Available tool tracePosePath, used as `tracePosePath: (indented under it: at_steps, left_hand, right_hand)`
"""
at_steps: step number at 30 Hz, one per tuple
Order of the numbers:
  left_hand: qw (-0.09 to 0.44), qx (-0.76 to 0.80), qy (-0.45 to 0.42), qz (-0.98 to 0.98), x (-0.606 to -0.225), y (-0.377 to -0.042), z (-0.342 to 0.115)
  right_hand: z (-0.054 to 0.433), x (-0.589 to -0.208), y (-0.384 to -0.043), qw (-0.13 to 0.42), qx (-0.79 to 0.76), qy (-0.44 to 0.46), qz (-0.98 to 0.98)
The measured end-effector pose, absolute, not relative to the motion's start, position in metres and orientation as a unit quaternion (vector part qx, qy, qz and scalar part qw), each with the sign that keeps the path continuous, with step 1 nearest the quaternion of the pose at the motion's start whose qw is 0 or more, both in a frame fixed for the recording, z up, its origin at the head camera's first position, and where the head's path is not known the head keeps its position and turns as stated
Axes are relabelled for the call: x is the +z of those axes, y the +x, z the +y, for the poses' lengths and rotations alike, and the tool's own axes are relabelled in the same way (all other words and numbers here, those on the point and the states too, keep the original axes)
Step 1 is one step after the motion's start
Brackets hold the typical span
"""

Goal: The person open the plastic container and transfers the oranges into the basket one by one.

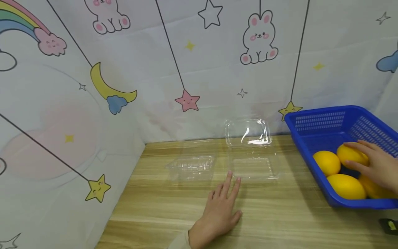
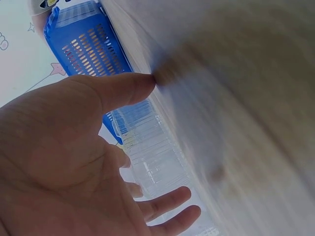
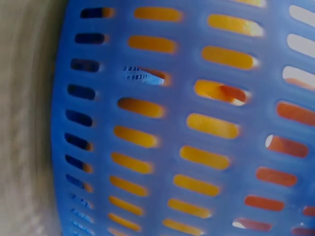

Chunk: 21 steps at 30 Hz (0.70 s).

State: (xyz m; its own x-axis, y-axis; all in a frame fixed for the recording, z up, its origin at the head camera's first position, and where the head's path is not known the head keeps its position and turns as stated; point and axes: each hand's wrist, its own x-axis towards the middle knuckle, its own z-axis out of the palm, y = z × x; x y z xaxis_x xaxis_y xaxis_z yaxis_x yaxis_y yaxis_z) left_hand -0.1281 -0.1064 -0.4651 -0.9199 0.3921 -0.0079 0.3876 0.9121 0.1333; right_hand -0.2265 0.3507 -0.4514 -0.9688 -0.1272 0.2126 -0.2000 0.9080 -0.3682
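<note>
My right hand (image 1: 380,167) reaches into the blue basket (image 1: 295,136) and grips a smooth yellow lemon-like fruit (image 1: 351,155), its fingers over the top and the thumb on the near side. Several more such fruits lie around it, including an oval one (image 1: 346,186) close to the basket's front. In the right wrist view the perforated basket wall (image 3: 172,118) covers the hand. My left hand (image 1: 219,209) rests on the table, fingers spread and thumb out. Its fingertips are right at the front edge of a clear plastic clamshell box (image 1: 253,166) whose lid stands up.
A second clear plastic box (image 1: 192,166) stands left of the first, also with its lid raised. Behind the wooden table (image 1: 149,211) hangs a printed cloth (image 1: 214,76). A dark object (image 1: 389,226) lies at the right edge, in front of the basket.
</note>
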Motion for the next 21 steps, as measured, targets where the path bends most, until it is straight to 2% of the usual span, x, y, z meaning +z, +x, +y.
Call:
tracePosePath:
  at_steps: [12, 21]
  left_hand:
    - [0.016, 0.065, 0.198, 0.978, -0.468, -0.1284, -0.1067]
    - [0.013, 0.065, 0.204, 0.977, -0.4679, -0.1286, -0.107]
  right_hand:
    - [0.358, -0.4516, -0.2304, 0.004, 0.193, 0.115, -0.974]
    - [0.3587, -0.4526, -0.2307, -0.011, 0.19, 0.128, -0.973]
